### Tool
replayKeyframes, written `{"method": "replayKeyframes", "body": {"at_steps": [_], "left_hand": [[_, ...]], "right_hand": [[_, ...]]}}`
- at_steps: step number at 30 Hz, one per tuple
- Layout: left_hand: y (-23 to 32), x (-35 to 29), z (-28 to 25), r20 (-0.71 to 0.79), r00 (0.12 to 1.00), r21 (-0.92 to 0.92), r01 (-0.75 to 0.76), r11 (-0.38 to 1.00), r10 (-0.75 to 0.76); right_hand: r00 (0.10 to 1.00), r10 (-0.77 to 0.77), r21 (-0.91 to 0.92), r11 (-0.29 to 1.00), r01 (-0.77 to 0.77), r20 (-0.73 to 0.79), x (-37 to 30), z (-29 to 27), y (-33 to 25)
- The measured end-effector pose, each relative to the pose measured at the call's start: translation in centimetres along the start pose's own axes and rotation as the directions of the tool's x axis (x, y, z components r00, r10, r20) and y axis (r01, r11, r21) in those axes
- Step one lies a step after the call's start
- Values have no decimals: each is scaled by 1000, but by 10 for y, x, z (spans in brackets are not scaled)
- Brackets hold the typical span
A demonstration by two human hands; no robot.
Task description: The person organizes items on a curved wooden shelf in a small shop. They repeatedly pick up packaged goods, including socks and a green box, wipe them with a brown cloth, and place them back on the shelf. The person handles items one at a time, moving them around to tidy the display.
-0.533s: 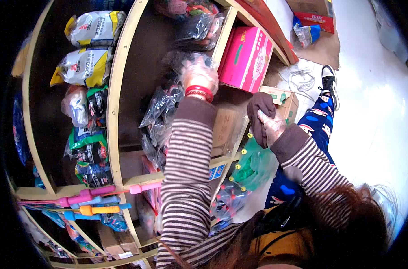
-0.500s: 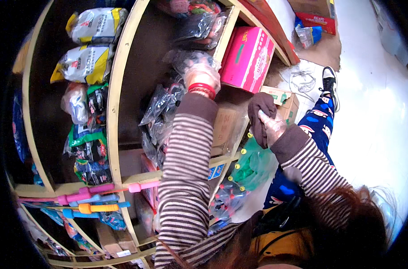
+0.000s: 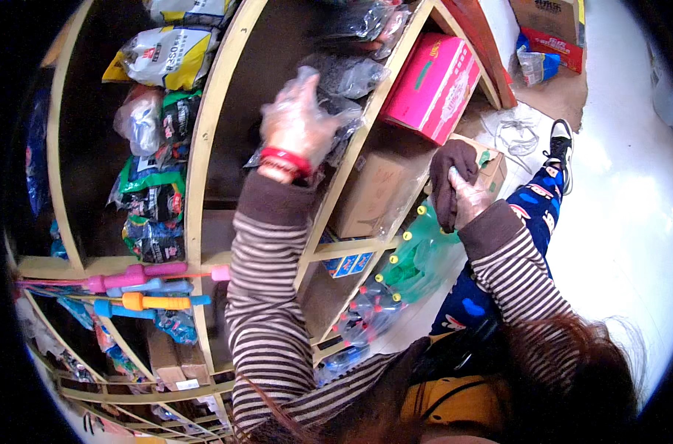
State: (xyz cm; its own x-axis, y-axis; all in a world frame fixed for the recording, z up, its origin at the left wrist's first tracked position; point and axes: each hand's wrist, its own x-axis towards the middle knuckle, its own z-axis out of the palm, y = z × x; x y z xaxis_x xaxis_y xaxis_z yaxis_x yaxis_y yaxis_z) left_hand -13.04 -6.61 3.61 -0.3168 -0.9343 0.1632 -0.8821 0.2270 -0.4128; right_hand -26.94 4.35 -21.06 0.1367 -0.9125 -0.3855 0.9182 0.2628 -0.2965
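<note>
In the head view, the two hands are well apart. The left hand [image 3: 298, 122], in a clear plastic glove with a red bracelet at the wrist, is over the wooden shelf [image 3: 222, 111] with its fingers spread, holding nothing visible; its thumb overlaps the clear-wrapped dark packets [image 3: 347, 78], though whether it touches them I cannot tell. The right hand [image 3: 469, 198], also gloved, is clamped on a bunched brown cloth [image 3: 449, 189], which hangs in front of an open carton [image 3: 492, 174] near the floor [image 3: 617, 222]. Between the hands sit a bright pink box [image 3: 433, 89] and, just beside it, a brown cardboard box [image 3: 377, 189]. Below the cloth stand green bottles [image 3: 414, 270] with yellow caps.
</note>
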Motion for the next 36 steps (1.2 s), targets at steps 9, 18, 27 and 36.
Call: {"method": "replayKeyframes", "body": {"at_steps": [9, 18, 27, 36], "left_hand": [[-129, -46, 37, 201, 868, -20, 468, 884, -455], [-101, -47, 27, -169, 885, -33, 435, 900, -434], [-49, -42, 12, 256, 937, -24, 251, 968, -236], [-48, -21, 40, 137, 909, 60, 388, 920, -393]], "right_hand": [[996, 81, -75, 994, -83, -28, 1, -5, -2], [999, 40, -59, 997, -42, -32, 5, -13, -5], [995, 98, -65, 993, -99, -8, 5, -9, -11], [991, 125, -124, 984, -130, -53, 28, -37, 4]]}}
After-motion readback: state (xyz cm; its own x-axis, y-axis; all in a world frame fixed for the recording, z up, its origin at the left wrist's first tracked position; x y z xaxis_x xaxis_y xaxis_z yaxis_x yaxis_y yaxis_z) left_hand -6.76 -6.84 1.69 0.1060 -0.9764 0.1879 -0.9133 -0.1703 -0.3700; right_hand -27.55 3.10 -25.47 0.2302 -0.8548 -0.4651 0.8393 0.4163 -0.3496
